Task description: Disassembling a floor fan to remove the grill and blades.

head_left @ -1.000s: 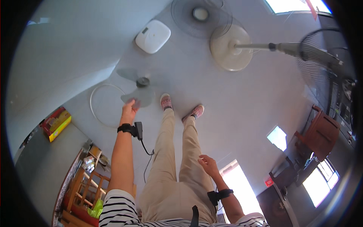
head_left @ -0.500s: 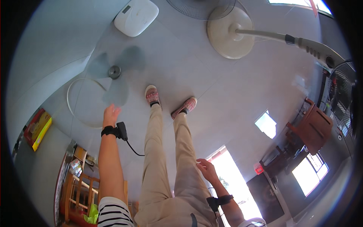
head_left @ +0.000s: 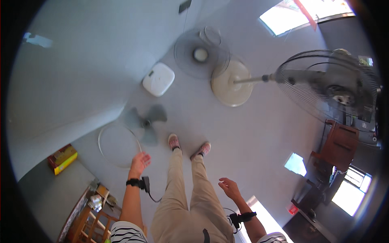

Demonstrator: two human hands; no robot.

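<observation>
My left hand is raised over the floor with its fingers apart and holds nothing. Just beyond it in the picture lie a thin white ring and a grey fan blade with three vanes. My right hand hangs in the air to the right of my legs, fingers loosely stretched and nothing in them. Ahead stands a pedestal fan, its round cream base on the floor and its bare motor head inside a wire guard. A second wire guard with a white centre lies next to the base.
A white flat scale sits by the wall at the left. A red and yellow box stands farther left, above wooden furniture. On the right are a brown wooden chair and a bright window.
The view has tilted up, so the floor things appear lower and the fan head and loose guard show more fully. Both hands stay empty; the right fingers look a little straighter.
</observation>
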